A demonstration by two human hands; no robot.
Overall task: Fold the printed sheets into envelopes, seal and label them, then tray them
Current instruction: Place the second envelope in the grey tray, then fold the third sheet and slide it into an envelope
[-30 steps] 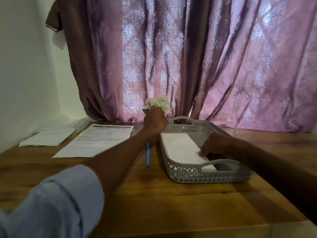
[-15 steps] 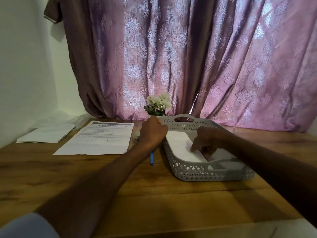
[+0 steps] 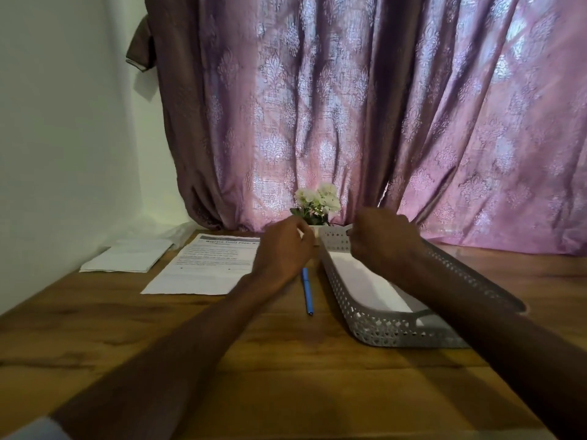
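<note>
Wooden table (image 3: 286, 376); right grip (image 3: 382, 239) on tray (image 3: 397, 325)

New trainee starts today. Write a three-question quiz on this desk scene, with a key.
1. True or false: the blue pen lies inside the grey tray.
2. What lies left of the pen? A) printed sheet B) scissors C) mug
3. Fill in: the white envelope lies in the ____.

Key: 1 false, it lies on the table between sheet and tray; 2 A; 3 tray.
</note>
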